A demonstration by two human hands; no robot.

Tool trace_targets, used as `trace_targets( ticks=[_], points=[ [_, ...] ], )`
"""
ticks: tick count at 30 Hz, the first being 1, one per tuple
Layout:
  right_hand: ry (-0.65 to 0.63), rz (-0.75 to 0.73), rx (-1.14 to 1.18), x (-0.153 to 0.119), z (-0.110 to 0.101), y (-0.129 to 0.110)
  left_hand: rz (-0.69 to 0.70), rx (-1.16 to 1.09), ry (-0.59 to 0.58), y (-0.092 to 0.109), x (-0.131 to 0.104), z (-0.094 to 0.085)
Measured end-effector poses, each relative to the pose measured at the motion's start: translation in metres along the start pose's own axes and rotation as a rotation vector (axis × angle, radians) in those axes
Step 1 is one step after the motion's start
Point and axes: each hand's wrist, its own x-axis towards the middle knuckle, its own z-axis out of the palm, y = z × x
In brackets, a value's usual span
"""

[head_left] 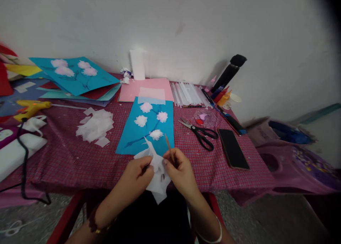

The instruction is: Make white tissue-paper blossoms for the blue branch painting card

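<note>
Near the table's front edge my left hand [140, 174] pinches a crumpled sheet of white tissue paper [158, 187]. My right hand [181, 171] is closed round a thin wooden stick [168, 144], its pointed end up, and its thumb and finger also press the tissue's right side. One torn tip of the tissue rises over the lower edge of a blue sheet [130, 137]. Several fluffy white paper flowers [156, 134] sit on that sheet along painted dark branches. The stick's lower end is hidden in my right palm.
Left of the blue sheet lies a pile of white tissue squares [97, 126], with a yellow glue gun [28, 109] beyond. To the right are black-handled scissors [202, 133], a phone [233, 148], a plastic palette [209, 117] and clear glue sticks [188, 93]. Pink paper [128, 91] lies behind.
</note>
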Motion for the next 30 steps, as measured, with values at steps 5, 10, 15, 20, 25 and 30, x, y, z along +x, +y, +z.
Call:
trace_targets(
  ticks=[5, 10, 15, 20, 25, 30],
  points=[
    [-0.208, 0.013, -0.028, 0.004, -0.005, -0.004, 0.092, 0.21, -0.02, -0.001, 0.0, -0.002],
    [-0.251, 0.035, -0.051, 0.009, -0.009, -0.002, 0.102, 0.133, -0.101, 0.0, 0.002, -0.003],
    [-0.148, 0.006, -0.041, 0.012, -0.008, 0.005, -0.044, -0.068, -0.069, 0.002, 0.004, -0.005],
    [-0.111, 0.047, -0.031, 0.014, -0.009, 0.01, -0.054, -0.058, -0.04, -0.001, 0.002, -0.007],
    [-0.236, 0.009, -0.032, 0.013, -0.012, -0.001, 0.116, 0.248, -0.036, 0.0, -0.001, -0.003],
    [-0.275, 0.029, -0.023, 0.013, -0.012, -0.006, 0.231, 0.331, -0.103, 0.008, -0.003, -0.001]
  ],
)
